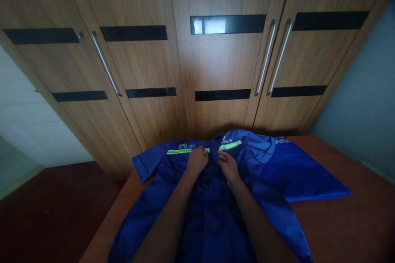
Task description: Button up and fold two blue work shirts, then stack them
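A blue short-sleeved work shirt (173, 189) lies spread front side up, its collar toward the cabinet. Yellow-green reflective strips and white lettering cross its chest. Near the upper front opening, my left hand (198, 159) is closed on the shirt's edge beside the left strip. Across the opening, my right hand (228, 165) has its fingers bent and pressed together at the other front edge, just below the right strip. The buttons or fasteners between the hands are too dark to make out. The lower front runs down between my forearms.
Partly under the shirt's right sleeve lies a folded bright blue cloth (308, 176) with white letters. Both rest on a reddish-brown table (342, 230). Behind it stands a wooden cabinet (216, 65) with metal handles. Dark red floor (55, 213) shows at the left.
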A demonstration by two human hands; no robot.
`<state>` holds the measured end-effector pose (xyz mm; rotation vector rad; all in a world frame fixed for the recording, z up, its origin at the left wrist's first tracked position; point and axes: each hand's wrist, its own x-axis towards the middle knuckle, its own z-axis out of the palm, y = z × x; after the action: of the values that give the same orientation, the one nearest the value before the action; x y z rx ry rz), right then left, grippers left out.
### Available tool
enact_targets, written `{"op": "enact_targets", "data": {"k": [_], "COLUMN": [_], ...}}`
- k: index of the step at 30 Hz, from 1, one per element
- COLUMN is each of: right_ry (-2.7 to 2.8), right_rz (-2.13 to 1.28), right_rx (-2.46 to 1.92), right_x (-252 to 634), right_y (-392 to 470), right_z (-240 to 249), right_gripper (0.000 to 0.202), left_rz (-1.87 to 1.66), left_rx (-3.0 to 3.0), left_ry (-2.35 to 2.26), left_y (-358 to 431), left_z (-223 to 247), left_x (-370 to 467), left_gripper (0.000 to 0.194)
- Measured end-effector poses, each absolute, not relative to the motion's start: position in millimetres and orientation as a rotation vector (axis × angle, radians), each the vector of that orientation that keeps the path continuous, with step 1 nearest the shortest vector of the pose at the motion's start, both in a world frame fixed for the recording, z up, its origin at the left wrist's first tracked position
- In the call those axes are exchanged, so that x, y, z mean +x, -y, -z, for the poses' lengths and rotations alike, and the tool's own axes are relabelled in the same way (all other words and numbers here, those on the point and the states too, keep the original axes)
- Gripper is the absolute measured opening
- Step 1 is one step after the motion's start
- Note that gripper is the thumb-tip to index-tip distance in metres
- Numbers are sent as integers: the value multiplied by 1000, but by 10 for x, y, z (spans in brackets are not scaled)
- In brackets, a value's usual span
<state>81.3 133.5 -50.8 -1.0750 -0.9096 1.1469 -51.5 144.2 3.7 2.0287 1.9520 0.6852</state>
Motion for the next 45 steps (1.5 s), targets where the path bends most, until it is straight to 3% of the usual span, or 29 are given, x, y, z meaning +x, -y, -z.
{"op": "enact_targets", "data": {"k": [6, 12, 23, 45], "right_ry": [806, 804, 1040, 1439], "right_rz": [-1204, -1220, -1143, -850], "right_rx": [-1044, -1007, -923, -1016], "right_x": [872, 861, 773, 702], "right_y": [-1297, -1264, -1223, -1106], "right_z": [406, 317, 165, 166], "right_gripper": [35, 34, 34, 40], "left_rz": [-629, -885, -1356, -1363], "left_rx": [1990, 1946, 1734, 1940], "left_ry": [-1892, -1786, -1457, -1415], "left_y": [-1666, -1598, -1185, -1057], "left_z": [166, 118, 107, 31], "left_x": [-474, -527, -603, -555], "left_gripper": [31, 8, 7, 18]}}
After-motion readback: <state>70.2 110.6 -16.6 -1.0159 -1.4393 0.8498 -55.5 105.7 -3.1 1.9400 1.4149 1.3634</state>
